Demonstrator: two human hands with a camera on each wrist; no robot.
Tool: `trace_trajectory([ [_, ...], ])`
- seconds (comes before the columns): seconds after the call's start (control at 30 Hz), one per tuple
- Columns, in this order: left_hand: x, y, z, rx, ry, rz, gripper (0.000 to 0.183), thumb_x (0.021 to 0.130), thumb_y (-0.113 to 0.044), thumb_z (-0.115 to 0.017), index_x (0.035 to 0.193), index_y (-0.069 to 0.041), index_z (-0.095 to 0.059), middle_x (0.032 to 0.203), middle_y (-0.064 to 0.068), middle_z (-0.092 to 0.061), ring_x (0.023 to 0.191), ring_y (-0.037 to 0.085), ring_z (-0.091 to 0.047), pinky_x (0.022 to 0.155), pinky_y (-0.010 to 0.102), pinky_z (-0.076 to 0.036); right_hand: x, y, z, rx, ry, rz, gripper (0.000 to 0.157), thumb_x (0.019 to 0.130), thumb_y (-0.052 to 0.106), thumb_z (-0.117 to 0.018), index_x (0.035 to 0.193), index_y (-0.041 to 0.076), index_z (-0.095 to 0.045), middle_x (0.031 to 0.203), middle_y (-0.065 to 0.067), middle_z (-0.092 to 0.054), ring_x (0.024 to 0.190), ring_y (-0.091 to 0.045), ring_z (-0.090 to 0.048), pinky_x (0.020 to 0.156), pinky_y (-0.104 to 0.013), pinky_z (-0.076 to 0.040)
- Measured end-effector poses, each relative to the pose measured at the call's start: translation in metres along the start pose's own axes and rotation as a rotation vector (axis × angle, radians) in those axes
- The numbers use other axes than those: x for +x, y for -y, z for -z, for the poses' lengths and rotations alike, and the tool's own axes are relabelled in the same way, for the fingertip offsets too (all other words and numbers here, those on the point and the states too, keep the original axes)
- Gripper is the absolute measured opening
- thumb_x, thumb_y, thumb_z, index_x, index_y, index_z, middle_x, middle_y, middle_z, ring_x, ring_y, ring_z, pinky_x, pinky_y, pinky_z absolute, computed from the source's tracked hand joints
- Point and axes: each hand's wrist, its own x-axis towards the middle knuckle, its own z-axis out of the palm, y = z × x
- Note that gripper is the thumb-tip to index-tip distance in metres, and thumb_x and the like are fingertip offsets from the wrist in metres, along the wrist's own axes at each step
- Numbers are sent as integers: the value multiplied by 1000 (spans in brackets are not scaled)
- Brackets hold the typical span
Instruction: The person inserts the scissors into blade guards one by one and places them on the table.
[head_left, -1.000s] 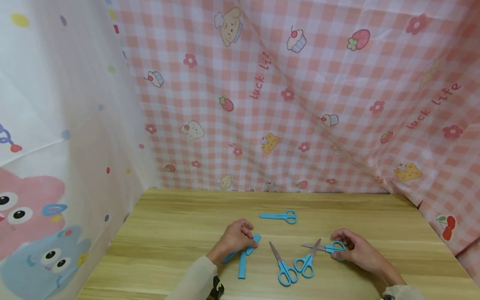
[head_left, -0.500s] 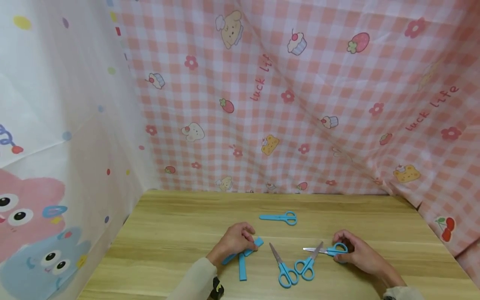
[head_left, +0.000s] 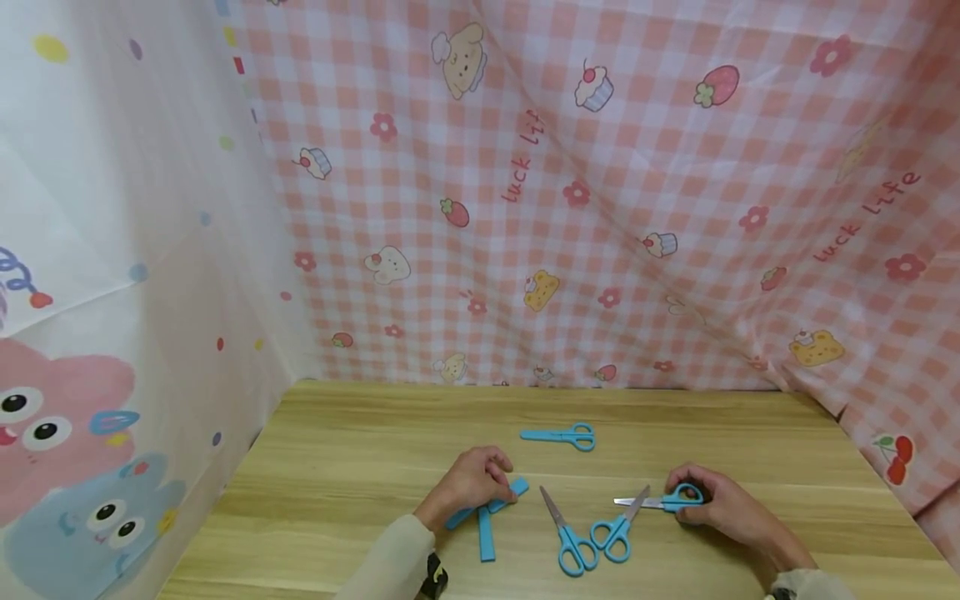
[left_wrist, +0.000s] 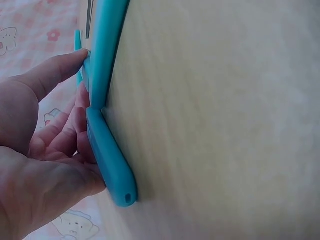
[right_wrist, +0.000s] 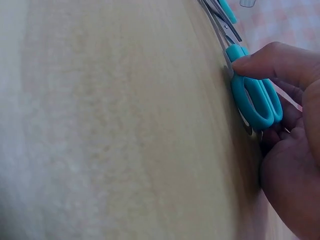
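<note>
My left hand (head_left: 468, 483) pinches a flat blue scissor cover (head_left: 517, 488) between thumb and fingers, low over the table. Two more blue covers lie by it: one upright cover (head_left: 487, 537) below the fingers and one slanted cover (head_left: 460, 518) partly hidden by the hand. In the left wrist view a cover (left_wrist: 112, 160) with a small end hole runs past the fingers. My right hand (head_left: 718, 504) grips scissors (head_left: 681, 497) by the blue handle, blades pointing left. Those blades overlap a second pair of scissors (head_left: 613, 533); a third pair of scissors (head_left: 572, 550) lies beside it.
Covered blue scissors (head_left: 558, 436) lie farther back on the wooden table (head_left: 375, 433). Behind the table hangs a pink checked cloth (head_left: 420, 300), and a white printed cloth (head_left: 187, 292) hangs at the left.
My right hand has drawn the scissors a little to the right. The cover in my left hand has shifted slightly right and down. The other scissors stay in place.
</note>
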Motion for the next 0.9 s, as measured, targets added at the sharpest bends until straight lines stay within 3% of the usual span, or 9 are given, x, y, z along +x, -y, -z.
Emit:
trace_trajectory([
  [0.37, 3, 3, -2, 18, 13, -13, 32, 75, -6, -85, 101, -7, -66, 73, -2, -67, 68, 13, -59, 68, 30, -47, 1, -5, 1, 76, 45, -13, 31, 82, -6, -69, 110, -8, -55, 93, -3, -59, 83, -6, -52, 70, -23, -43],
  [0.9, 2, 2, -1, -69, -4, 22, 24, 76, -7, -84, 93, -7, -68, 74, -1, -66, 67, 14, -58, 66, 29, -46, 2, -7, 4, 189, 93, 53, 28, 92, -5, -61, 113, -17, -48, 99, 4, -61, 87, -3, -57, 74, -21, -49],
])
